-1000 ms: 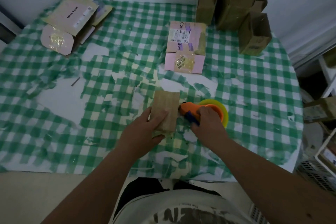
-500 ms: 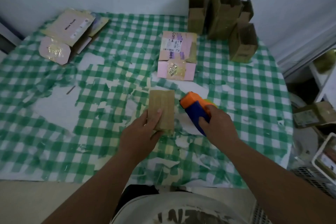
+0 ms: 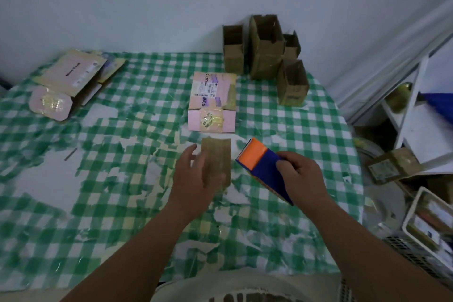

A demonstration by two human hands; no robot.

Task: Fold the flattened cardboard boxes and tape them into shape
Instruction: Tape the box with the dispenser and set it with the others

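Desk in front of me has a green and white checked cloth, much torn, with white and yellowish patches where the pattern is gone. It stands against a pale wall. At the far edge four brown boxes stand upright and folded, close together. In front of them a pink box lies flat, with a white label and yellowish tape on it. At the far left corner more flat boxes lie in a loose pile, one pink and one beige with dark print. To my right, off the desk, I see a white shelf and a white basket lower down.

My left hand has its fingers loosely spread and lies over the near left part of a small brown box, which lies flat on the desk just in front of the pink box. The hand is blurred, so I cannot tell if it presses the cardboard or only touches it. My right hand grips a tape dispenser with its fingers curled round the blue body; the orange end points up and left, near the right edge of the small box but not touching it.

The tape roll is hidden behind my right hand. The print on the labels is too small to read well. The things on the shelf and in the basket are cut off and unclear.
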